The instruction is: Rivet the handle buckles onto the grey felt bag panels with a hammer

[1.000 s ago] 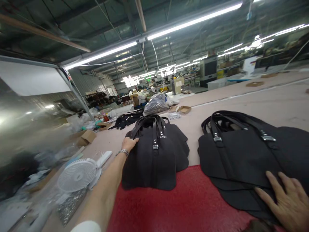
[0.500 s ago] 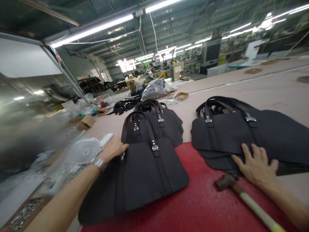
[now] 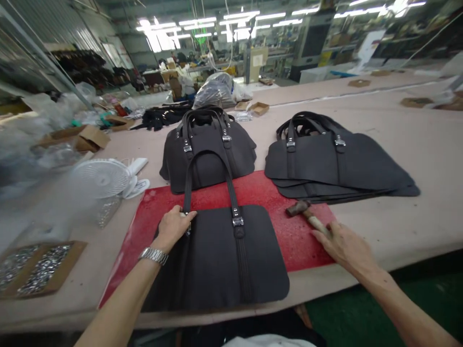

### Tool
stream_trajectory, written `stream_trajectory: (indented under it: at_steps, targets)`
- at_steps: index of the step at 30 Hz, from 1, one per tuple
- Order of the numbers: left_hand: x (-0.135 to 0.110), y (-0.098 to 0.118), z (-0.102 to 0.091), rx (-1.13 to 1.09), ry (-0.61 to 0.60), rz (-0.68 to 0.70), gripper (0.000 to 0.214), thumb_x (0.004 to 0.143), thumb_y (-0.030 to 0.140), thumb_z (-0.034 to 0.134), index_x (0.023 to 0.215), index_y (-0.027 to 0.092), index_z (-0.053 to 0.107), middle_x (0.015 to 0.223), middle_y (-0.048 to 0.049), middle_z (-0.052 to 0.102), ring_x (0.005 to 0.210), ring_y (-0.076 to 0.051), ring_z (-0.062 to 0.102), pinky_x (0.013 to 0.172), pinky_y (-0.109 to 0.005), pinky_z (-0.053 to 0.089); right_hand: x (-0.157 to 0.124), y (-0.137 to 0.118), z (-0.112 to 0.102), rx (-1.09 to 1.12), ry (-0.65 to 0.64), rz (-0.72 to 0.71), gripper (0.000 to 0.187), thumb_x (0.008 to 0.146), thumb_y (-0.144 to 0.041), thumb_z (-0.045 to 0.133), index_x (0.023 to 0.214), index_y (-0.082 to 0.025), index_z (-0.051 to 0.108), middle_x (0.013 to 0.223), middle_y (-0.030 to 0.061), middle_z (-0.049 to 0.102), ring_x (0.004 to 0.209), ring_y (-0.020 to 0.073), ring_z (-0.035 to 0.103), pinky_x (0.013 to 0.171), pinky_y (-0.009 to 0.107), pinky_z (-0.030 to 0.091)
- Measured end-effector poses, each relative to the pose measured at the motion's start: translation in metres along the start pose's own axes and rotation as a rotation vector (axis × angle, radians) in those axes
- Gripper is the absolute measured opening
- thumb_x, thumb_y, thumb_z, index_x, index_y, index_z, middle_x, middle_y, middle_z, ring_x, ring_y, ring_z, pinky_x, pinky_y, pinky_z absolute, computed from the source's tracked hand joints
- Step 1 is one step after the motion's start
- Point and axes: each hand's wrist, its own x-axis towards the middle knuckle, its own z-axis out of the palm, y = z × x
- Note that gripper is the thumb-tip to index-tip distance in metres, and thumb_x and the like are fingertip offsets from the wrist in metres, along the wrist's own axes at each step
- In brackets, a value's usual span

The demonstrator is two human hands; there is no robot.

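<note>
A black bag panel (image 3: pixel 213 260) with a looped handle and silver buckles lies in front of me, over the red mat (image 3: pixel 253 185). My left hand (image 3: pixel 175 226), with a metal watch on its wrist, is closed on the handle's left strap by its buckle. To the right, my right hand (image 3: pixel 338 241) has its fingers round the pale grip of a hammer (image 3: pixel 309 215). The hammer's dark head rests on the mat, pointing left. Part of the left buckle is hidden by my fingers.
Behind the mat stand more black bag panels (image 3: pixel 213 166), with another stack (image 3: pixel 321 161) to the right. On the left are a white fan (image 3: pixel 103 178) and a cardboard box of small metal parts (image 3: pixel 70 262). A plastic-wrapped bundle (image 3: pixel 216 91) sits farther back.
My right hand has left the right-hand stack and closed round the hammer. The view has tilted down, and the front panel's handle now stands clear of the panels behind.
</note>
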Motion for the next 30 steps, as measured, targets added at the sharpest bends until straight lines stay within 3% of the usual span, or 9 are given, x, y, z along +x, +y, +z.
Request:
stream_trajectory:
  at_steps: [2, 4, 8, 12, 14, 17, 23, 27, 30]
  targets:
    - [-0.005, 0.006, -0.005, -0.1, 0.039, -0.061, 0.05, 0.076, 0.06, 0.062, 0.099, 0.016, 0.061, 0.086, -0.0127, 0.066, 0.086, -0.032, 0.063, 0.07, -0.036, 0.044, -0.013, 0.002, 0.004, -0.009, -0.04, -0.009, 0.033, 0.092, -0.05, 0.047, 0.091, -0.017, 0.051, 0.087, 0.0097, 0.058, 0.076, 0.0256, 0.059, 0.062, 0.034, 0.034]
    - [-0.017, 0.018, -0.009, -0.389, 0.04, -0.078, 0.048, 0.073, 0.052, 0.065, 0.101, 0.014, 0.06, 0.085, -0.0099, 0.065, 0.078, -0.026, 0.062, 0.069, -0.034, 0.045, -0.02, 0.0, 0.003, 0.159, -0.12, 0.033, 0.026, 0.088, -0.044, 0.053, 0.086, -0.019, 0.049, 0.08, 0.0076, 0.057, 0.073, 0.0244, 0.058, 0.061, 0.033, 0.034]
    - [-0.05, 0.068, 0.004, -1.3, -0.285, 0.046, 0.048, 0.065, 0.042, 0.076, 0.099, 0.012, 0.06, 0.087, -0.0061, 0.064, 0.077, -0.018, 0.062, 0.073, -0.029, 0.048, -0.032, -0.024, -0.01, 0.78, -0.338, 0.279, 0.034, 0.081, -0.051, 0.059, 0.079, -0.021, 0.044, 0.064, 0.0025, 0.053, 0.058, 0.0184, 0.053, 0.052, 0.029, 0.038]
    - [-0.064, 0.113, 0.042, -1.648, -0.39, 0.083, 0.046, 0.071, 0.04, 0.079, 0.101, 0.012, 0.059, 0.096, -0.0097, 0.067, 0.085, -0.02, 0.067, 0.084, -0.034, 0.051, -0.047, -0.055, -0.021, 1.494, -0.527, 0.452, 0.038, 0.08, -0.048, 0.067, 0.092, -0.021, 0.042, 0.072, -0.0017, 0.054, 0.051, 0.0115, 0.05, 0.044, 0.023, 0.043]
    - [-0.064, 0.119, 0.061, -1.675, -0.376, 0.074, 0.047, 0.074, 0.042, 0.078, 0.104, 0.012, 0.057, 0.096, -0.0101, 0.068, 0.084, -0.021, 0.068, 0.083, -0.035, 0.052, -0.051, -0.064, -0.022, 1.658, -0.555, 0.486, 0.041, 0.077, -0.043, 0.073, 0.093, -0.021, 0.041, 0.072, -0.003, 0.052, 0.049, 0.0097, 0.048, 0.04, 0.02, 0.042]
    - [-0.059, 0.113, 0.078, -1.692, -0.376, 0.097, 0.045, 0.078, 0.043, 0.075, 0.106, 0.012, 0.056, 0.096, -0.0099, 0.068, 0.082, -0.02, 0.068, 0.084, -0.035, 0.053, -0.053, -0.069, -0.019, 1.691, -0.564, 0.51, 0.04, 0.078, -0.04, 0.073, 0.091, -0.02, 0.041, 0.07, -0.0029, 0.051, 0.048, 0.0095, 0.048, 0.039, 0.02, 0.043]
    - [-0.061, 0.107, 0.084, -1.586, -0.311, 0.16, 0.036, 0.084, 0.041, 0.069, 0.104, 0.014, 0.057, 0.101, -0.0099, 0.068, 0.089, -0.022, 0.068, 0.085, -0.037, 0.055, -0.054, -0.071, -0.018, 1.816, -0.605, 0.547, 0.039, 0.078, -0.036, 0.074, 0.098, -0.019, 0.045, 0.075, -0.0008, 0.055, 0.052, 0.01, 0.052, 0.045, 0.022, 0.049]
    - [-0.076, 0.11, 0.083, -1.254, -0.08, 0.222, 0.029, 0.087, 0.041, 0.066, 0.101, 0.017, 0.059, 0.096, -0.0076, 0.068, 0.088, -0.021, 0.067, 0.085, -0.033, 0.053, -0.056, -0.073, -0.018, 1.851, -0.591, 0.604, 0.039, 0.078, -0.039, 0.072, 0.102, -0.02, 0.047, 0.072, -0.0028, 0.051, 0.049, 0.0083, 0.048, 0.042, 0.019, 0.043]
    - [-0.087, 0.113, 0.079, -0.986, 0.1, 0.44, 0.023, 0.087, 0.037, 0.066, 0.099, 0.019, 0.06, 0.094, -0.0073, 0.067, 0.089, -0.021, 0.064, 0.085, -0.031, 0.05, -0.057, -0.075, -0.028, 1.678, -0.576, 0.572, 0.037, 0.082, -0.049, 0.066, 0.092, -0.022, 0.043, 0.066, -0.0049, 0.046, 0.042, 0.0076, 0.04, 0.036, 0.019, 0.032]
